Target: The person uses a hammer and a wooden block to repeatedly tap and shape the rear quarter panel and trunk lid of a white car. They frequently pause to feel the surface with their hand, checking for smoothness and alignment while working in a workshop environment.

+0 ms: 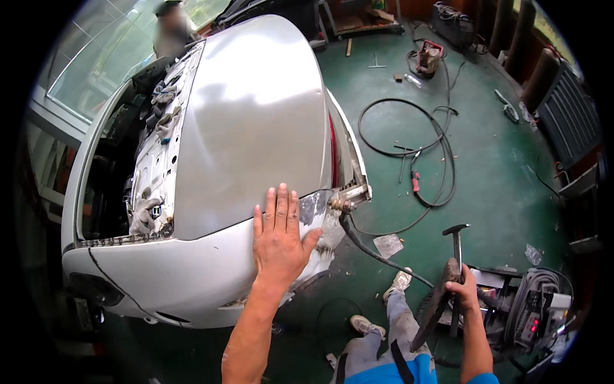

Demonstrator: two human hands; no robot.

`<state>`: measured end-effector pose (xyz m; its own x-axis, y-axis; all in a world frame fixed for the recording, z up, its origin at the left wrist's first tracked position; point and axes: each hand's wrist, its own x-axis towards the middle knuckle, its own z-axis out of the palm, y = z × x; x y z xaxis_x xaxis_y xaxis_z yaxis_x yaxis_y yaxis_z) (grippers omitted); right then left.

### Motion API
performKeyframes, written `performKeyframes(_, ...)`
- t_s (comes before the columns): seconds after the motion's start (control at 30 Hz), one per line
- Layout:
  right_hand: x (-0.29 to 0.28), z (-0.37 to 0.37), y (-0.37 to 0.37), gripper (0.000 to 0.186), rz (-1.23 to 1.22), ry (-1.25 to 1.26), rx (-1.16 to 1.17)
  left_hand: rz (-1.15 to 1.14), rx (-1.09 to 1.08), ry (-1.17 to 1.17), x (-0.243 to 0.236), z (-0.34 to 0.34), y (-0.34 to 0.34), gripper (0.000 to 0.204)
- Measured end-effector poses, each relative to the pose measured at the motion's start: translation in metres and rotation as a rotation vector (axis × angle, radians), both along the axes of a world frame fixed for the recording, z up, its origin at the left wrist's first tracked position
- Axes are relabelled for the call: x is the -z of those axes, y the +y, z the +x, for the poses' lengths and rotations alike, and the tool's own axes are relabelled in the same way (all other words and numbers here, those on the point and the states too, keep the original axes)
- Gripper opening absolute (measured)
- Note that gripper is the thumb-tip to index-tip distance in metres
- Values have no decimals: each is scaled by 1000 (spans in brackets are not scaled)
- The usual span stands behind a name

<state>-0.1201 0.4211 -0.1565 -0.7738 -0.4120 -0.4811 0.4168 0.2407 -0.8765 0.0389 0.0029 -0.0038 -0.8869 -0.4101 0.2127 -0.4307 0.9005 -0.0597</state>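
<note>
My left hand lies flat with fingers spread, across the seam between the white rear fender and the bare grey metal trunk lid of a car. Just right of its fingers is a scraped grey patch at the fender's corner. A copper-coloured clamp with a thick black cable grips the car's rear edge. Held low on the right, my right hand is closed around a body hammer, head up, together with a long dark worn block.
A wheeled machine with a red display stands beside my right arm. Coiled cable and a red-handled torch lie across the green floor. Gloves rest on the car's exposed inner metal. Another person stands beyond the car.
</note>
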Motion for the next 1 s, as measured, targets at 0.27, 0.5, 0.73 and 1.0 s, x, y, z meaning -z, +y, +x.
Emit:
performKeyframes(0.27, -1, -78, -8, 84, -32, 3, 19, -76, -90, 1, 8, -11, 19, 97)
performKeyframes(0.5, -10, -96, -17, 87, 3, 8, 3, -133, -109, 42, 9, -23, 25, 103)
performKeyframes(0.73, -44, -91, -24, 88, -34, 90, 62, -94, -108, 74, 12, -26, 22, 102)
performKeyframes(1.0, -107, -59, -35, 107, -170, 202, 147, -27, -27, 95, 7, -18, 20, 93)
